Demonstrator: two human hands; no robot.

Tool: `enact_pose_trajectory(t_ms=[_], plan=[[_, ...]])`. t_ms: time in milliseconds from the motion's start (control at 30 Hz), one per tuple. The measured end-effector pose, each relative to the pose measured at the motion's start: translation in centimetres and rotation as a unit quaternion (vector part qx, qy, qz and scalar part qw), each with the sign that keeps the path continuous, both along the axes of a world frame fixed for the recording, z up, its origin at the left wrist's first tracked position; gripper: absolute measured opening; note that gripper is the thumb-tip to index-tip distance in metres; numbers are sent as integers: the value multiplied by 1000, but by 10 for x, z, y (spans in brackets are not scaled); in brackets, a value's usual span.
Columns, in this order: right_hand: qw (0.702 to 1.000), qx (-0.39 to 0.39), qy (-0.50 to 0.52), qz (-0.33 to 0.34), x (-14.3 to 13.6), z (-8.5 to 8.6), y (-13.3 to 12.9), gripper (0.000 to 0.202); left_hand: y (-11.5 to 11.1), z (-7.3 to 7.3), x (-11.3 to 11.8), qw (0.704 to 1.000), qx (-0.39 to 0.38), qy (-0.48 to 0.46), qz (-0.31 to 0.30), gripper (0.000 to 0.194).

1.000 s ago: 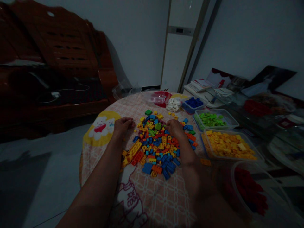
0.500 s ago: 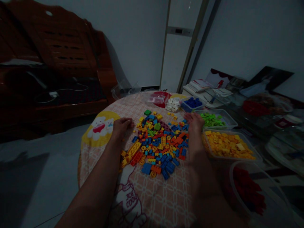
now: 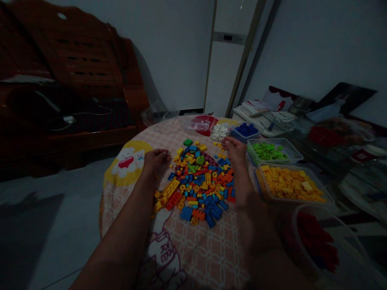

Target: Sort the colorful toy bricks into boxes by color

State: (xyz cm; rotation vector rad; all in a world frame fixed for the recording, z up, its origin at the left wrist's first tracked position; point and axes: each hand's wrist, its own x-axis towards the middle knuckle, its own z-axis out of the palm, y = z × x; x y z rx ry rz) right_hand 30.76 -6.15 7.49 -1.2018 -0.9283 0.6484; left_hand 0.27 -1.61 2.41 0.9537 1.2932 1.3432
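Note:
A loose pile of mixed toy building bricks (image 3: 208, 181) in blue, orange, yellow and green lies on a round table with a patterned cloth (image 3: 211, 249). My left hand (image 3: 155, 161) rests at the pile's left edge, its fingers curled together; anything inside them is hidden. Over the far right edge of the pile is my right hand (image 3: 236, 150), with its fingertips drawn together near a few small yellow bricks (image 3: 220, 145) and just short of the white bricks (image 3: 219, 132). Whether it holds a brick is too dark to tell.
Along the right side stand clear boxes of blue bricks (image 3: 246, 129), lime-green bricks (image 3: 268, 152), yellow bricks (image 3: 292, 183) and red bricks (image 3: 316, 239). Clear plastic packaging (image 3: 187, 122) lies at the back. A wooden bench (image 3: 81, 72) is at the left.
My right hand has moved left, from beside the green box to near the small yellow and white bricks, and its fingers have drawn together. My left hand has hardly moved.

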Motion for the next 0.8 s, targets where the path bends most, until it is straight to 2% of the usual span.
enact_pose_trajectory(t_ms=[67, 167, 233, 300, 467, 533, 600, 667, 733, 800], plan=[[990, -19, -111, 86, -26, -6, -2, 21, 0, -1, -1, 1000, 4, 1, -2, 14], [946, -49, -242, 212, -55, -14, -8, 27, 0, -1, -1, 1000, 4, 5, -5, 15], [921, -71, -291, 249, -64, -16, -12, 29, 0, -1, -1, 1000, 3, 6, -7, 14], [914, -95, -319, 231, -61, -15, -13, 30, -1, 0, -1, 1000, 2, 4, -6, 14], [915, -119, -382, 59, -32, -7, -14, 34, -3, 2, 0, 1000, -1, 0, -5, 14], [909, -127, -395, 17, -25, -5, -14, 35, -3, 2, 0, 1000, -3, -1, -3, 14], [902, -122, -413, 25, -27, -4, -15, 34, -3, 3, 0, 1000, -5, 0, 0, 14], [883, -99, -452, 75, -35, -6, -15, 31, -4, 4, 1, 1000, -4, 3, 2, 14], [851, -81, -501, 136, -47, -9, -14, 28, -4, 5, 2, 1000, -6, 8, 3, 14], [816, -98, -545, 166, -56, -14, -14, 25, -5, 6, 2, 1000, -9, 9, 4, 14]])
